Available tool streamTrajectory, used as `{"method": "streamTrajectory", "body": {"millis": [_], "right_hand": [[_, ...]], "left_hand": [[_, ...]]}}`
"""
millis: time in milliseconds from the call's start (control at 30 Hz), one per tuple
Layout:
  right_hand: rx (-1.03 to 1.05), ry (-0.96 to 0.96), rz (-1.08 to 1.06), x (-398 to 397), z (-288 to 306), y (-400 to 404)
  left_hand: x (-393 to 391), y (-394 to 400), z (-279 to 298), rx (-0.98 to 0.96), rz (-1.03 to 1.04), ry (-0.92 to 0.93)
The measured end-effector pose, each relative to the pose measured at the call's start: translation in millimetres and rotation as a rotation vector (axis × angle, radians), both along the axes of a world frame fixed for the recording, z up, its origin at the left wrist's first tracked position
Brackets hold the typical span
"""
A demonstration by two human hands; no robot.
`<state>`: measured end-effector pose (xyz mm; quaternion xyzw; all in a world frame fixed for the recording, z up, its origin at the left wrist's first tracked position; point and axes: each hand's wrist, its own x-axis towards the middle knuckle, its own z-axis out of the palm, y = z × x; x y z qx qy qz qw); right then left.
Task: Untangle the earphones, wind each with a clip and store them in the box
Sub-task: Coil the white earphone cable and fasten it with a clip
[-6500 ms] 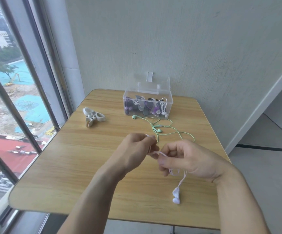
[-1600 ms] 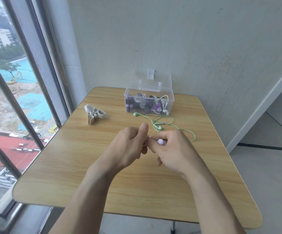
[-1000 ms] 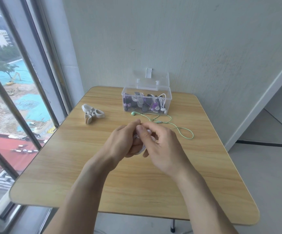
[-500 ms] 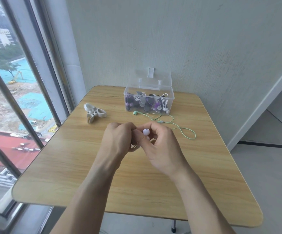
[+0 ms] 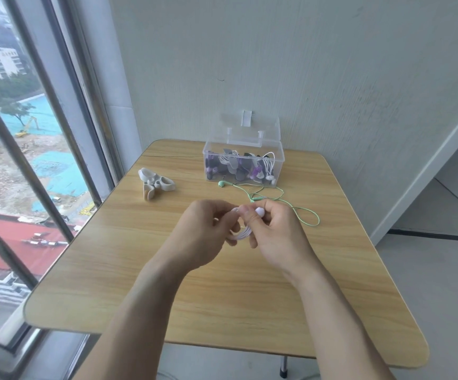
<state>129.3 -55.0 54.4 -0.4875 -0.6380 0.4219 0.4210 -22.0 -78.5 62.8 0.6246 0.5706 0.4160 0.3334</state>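
Note:
Over the middle of the table, my left hand (image 5: 205,234) and my right hand (image 5: 277,237) hold a pale lilac earphone (image 5: 242,233) whose cord is coiled into a small bundle between them. My right fingers pinch its earbud at the top. My left fingers curl round the coil. A green earphone (image 5: 260,197) lies loose on the table beyond my hands, in front of the clear box (image 5: 242,167). The box stands open at the back and holds several wound earphones.
A few beige clips (image 5: 155,183) lie at the table's (image 5: 140,270) back left. A window with bars runs along the left edge. A wall stands right behind the box. The table's right side borders open floor.
The hanging cord and earbuds have been wound up into a coil between my hands. In the last half second my hands shifted slightly and the coil shows below my fingers.

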Motion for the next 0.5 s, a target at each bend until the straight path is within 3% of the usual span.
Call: {"method": "streamTrajectory", "body": {"millis": [167,300,433,500], "right_hand": [[-0.189,0.001,0.092,3,-2,-2],[-0.130,-0.048,0.062,8,-5,-2],[-0.115,-0.098,0.102,9,-9,-1],[-0.092,-0.082,0.078,7,-11,0]], "left_hand": [[4,3,-7,0.059,-0.004,0.244],[4,4,-10,0.050,-0.037,0.327],[-5,4,-7,-0.097,-0.104,0.326],[-11,3,-3,-0.146,-0.131,0.232]]}}
